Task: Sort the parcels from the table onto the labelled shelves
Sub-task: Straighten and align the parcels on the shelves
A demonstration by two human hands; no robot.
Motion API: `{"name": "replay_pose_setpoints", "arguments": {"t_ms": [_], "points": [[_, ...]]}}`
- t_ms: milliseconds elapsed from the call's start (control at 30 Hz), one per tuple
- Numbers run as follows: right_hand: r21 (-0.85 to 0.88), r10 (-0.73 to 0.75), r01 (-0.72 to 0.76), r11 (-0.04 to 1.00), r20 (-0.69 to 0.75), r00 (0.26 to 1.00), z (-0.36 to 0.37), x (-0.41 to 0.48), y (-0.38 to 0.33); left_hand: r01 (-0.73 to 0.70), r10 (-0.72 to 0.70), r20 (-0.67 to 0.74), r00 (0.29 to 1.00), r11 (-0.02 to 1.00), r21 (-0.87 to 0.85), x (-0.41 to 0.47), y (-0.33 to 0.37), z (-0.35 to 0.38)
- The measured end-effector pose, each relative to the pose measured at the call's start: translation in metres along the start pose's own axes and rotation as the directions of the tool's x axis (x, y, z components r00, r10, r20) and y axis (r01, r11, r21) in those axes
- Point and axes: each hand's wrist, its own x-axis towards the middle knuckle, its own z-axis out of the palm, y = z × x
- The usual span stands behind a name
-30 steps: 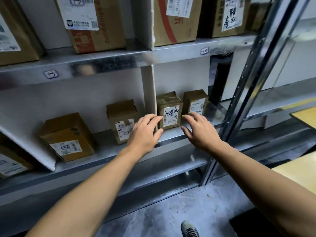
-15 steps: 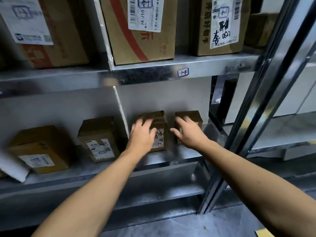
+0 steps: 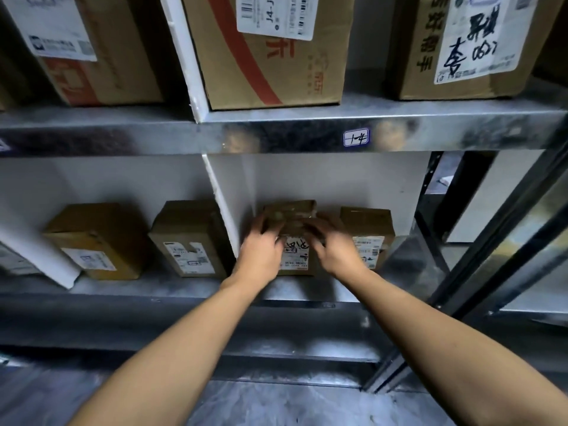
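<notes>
A small brown parcel with a white handwritten label stands on the lower metal shelf, just right of a white divider. My left hand grips its upper left side with the fingers over the top edge. Over the upper right side and front my right hand holds it as well. A second small parcel stands close beside it on the right. On the shelf rim above this bay is a small label with handwritten digits.
Left of the divider stand two more small boxes. Large cartons fill the upper shelf. A slanted metal upright bounds the bay on the right. Grey floor lies below.
Both hands have reached deeper into the bay and closed on the labelled parcel; a second ago they hovered at the shelf's front edge. The view has moved closer and turned upward.
</notes>
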Motion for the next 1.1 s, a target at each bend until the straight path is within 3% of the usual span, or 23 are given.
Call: {"name": "replay_pose_setpoints", "arguments": {"t_ms": [433, 633, 767, 967, 1100], "points": [[0.055, 0.012, -0.008, 0.998, -0.067, 0.998, 0.003, -0.011, -0.001, -0.031, 0.032, -0.09, 0.995, 0.999, 0.012, -0.009, -0.002, 0.003], [-0.055, -0.03, 0.028, 0.998, -0.039, 0.999, -0.01, -0.004, 0.005, -0.038, 0.041, -0.083, 0.996, 0.998, 0.044, -0.003, 0.009, -0.003], [-0.178, -0.012, -0.003, 0.984, -0.084, 0.996, -0.034, -0.006, 0.022, -0.144, 0.146, -0.099, 0.984, 0.989, 0.027, 0.006, 0.025, -0.005], [-0.191, 0.095, -0.128, 0.973, -0.173, 0.98, -0.071, -0.018, 0.061, -0.228, 0.228, -0.013, 0.974, 0.972, -0.064, 0.014, 0.073, 0.015], [-0.178, 0.094, -0.128, 0.976, -0.185, 0.978, -0.087, -0.027, 0.078, -0.253, 0.259, 0.109, 0.96, 0.965, -0.064, 0.025, 0.1, 0.033]]}}
